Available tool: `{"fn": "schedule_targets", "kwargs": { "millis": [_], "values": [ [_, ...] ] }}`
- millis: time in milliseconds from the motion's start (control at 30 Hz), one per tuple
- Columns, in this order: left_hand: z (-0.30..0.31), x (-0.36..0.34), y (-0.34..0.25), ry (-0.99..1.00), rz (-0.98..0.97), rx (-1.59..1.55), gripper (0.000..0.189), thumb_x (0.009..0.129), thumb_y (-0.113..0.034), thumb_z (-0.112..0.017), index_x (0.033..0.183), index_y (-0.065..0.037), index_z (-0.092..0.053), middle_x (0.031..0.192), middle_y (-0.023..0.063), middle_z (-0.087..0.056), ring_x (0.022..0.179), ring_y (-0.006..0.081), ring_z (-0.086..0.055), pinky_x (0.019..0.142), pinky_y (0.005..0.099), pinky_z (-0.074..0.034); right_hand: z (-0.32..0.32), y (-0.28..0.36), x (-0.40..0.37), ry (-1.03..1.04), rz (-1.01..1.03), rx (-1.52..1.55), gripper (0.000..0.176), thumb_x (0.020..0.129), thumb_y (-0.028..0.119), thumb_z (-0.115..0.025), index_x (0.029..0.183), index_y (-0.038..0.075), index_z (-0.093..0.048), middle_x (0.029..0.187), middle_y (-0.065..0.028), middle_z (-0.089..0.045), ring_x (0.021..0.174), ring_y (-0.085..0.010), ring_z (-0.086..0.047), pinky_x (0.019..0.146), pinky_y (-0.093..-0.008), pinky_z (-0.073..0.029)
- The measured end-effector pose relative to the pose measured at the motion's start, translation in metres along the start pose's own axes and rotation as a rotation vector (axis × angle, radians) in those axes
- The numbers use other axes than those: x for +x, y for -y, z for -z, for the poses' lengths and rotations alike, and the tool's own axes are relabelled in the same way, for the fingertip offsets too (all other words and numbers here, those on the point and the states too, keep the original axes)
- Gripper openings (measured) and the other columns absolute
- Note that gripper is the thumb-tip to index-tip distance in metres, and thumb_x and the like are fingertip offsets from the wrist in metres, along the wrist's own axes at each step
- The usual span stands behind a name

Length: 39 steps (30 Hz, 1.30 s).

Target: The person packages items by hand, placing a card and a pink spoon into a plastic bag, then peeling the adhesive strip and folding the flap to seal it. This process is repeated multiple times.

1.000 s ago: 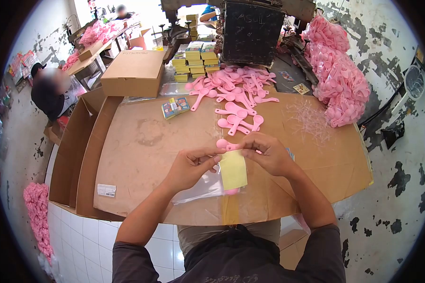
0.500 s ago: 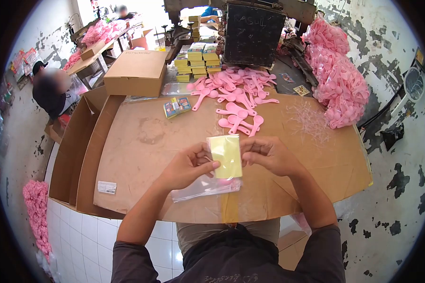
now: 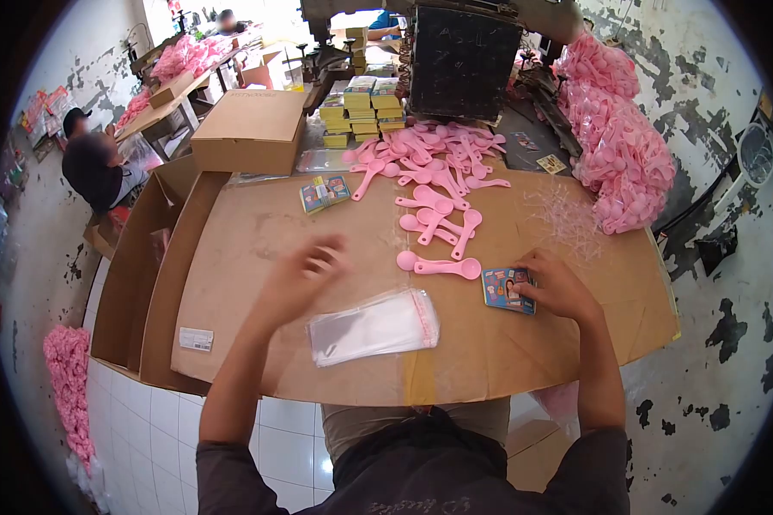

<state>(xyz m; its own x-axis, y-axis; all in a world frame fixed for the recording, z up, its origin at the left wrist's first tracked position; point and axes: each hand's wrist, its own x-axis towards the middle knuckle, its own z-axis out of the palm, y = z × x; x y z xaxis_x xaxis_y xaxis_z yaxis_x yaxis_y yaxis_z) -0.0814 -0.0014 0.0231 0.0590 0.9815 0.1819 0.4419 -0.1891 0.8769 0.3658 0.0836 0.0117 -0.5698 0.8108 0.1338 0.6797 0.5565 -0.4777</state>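
Through the head camera I had the right hand at the picture cards, its thumb over their printed face and its other fingers curled by the far right corner; I could not tell whether they were pinched together. The left hand was blurred above the cardboard, just beyond the left part of the clear bags, its fingers seemingly loosely parted. I saw nothing in it, but the blur kept me from being sure.

I took the clear bags as my landmark. The picture cards lay to their right and a little farther off, under the right hand, which was by far the nearer; from the left hand they lay well to the right. Their longer side seemed to run left to right, though fingers covered part of them. The bags' long axis also ran left to right, the right end slanting slightly away, with its pink-marked edge towards the right hand.

Beyond the bags' right end, the nearest pink spoon lay crosswise, bowl right, handle left, nearer the right hand. More spoons lay farther beyond, a banded card bundle stood off beyond the bags' left part, and an open carton lay far left.
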Motion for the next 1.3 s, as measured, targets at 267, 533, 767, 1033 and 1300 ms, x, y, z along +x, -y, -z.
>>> {"fn": "schedule_targets", "kwargs": {
  "millis": [267, 533, 767, 1033, 1300],
  "values": [
    [-0.057, 0.021, -0.008, 0.405, -0.043, 0.457, 0.031, 0.087, -0.018, -0.081, 0.113, -0.003, -0.072, 0.1, 0.0091, -0.07, 0.085, 0.0162, -0.066, 0.078, 0.0304, -0.054, -0.003, -0.005, 0.005, -0.106, -0.07, 0.146, 0.022, 0.083, 0.009, -0.08, 0.102, 0.0, -0.071, 0.097, -0.011, -0.068, 0.094, -0.0252, -0.066, 0.087, -0.0361, -0.051],
    [-0.055, 0.018, 0.006, 0.293, 0.112, 0.095, 0.02, 0.086, -0.014, -0.08, 0.099, 0.0, -0.074, 0.086, 0.0089, -0.073, 0.078, 0.0179, -0.066, 0.074, 0.0329, -0.054, 0.0, 0.065, 0.028, 0.122, 0.144, 0.502, 0.019, 0.093, 0.015, -0.074, 0.107, 0.003, -0.071, 0.1, -0.0079, -0.069, 0.09, -0.021, -0.066, 0.083, -0.036, -0.052],
    [-0.052, 0.017, 0.017, 0.154, -0.097, -0.045, 0.01, 0.095, -0.009, -0.072, 0.1, -0.001, -0.069, 0.097, 0.0081, -0.076, 0.082, 0.0145, -0.071, 0.076, 0.0288, -0.057, -0.079, 0.094, 0.056, 0.343, 0.27, 0.576, 0.016, 0.095, 0.008, -0.066, 0.109, 0.002, -0.069, 0.106, -0.0089, -0.069, 0.092, -0.0188, -0.067, 0.081, -0.0344, -0.053],
    [-0.034, 0.022, 0.001, 0.075, 0.147, -0.616, 0.023, 0.101, -0.008, -0.066, 0.121, -0.001, -0.057, 0.102, 0.0144, -0.076, 0.088, 0.019, -0.075, 0.078, 0.0313, -0.061, -0.037, 0.078, 0.065, 0.168, 0.029, 0.481, 0.022, 0.092, 0.001, -0.066, 0.115, -0.001, -0.067, 0.102, -0.0062, -0.072, 0.091, -0.0148, -0.07, 0.084, -0.0323, -0.056],
    [-0.057, 0.015, -0.004, 0.126, 0.134, -0.655, 0.041, 0.098, -0.006, -0.071, 0.134, 0.001, -0.052, 0.102, 0.0137, -0.077, 0.091, 0.0169, -0.075, 0.079, 0.0277, -0.06, -0.054, 0.084, 0.062, -0.177, -0.019, 1.042, 0.028, 0.098, 0.004, -0.066, 0.125, -0.001, -0.061, 0.113, -0.0072, -0.068, 0.099, -0.0111, -0.066, 0.087, -0.0281, -0.054]
  ]
}}
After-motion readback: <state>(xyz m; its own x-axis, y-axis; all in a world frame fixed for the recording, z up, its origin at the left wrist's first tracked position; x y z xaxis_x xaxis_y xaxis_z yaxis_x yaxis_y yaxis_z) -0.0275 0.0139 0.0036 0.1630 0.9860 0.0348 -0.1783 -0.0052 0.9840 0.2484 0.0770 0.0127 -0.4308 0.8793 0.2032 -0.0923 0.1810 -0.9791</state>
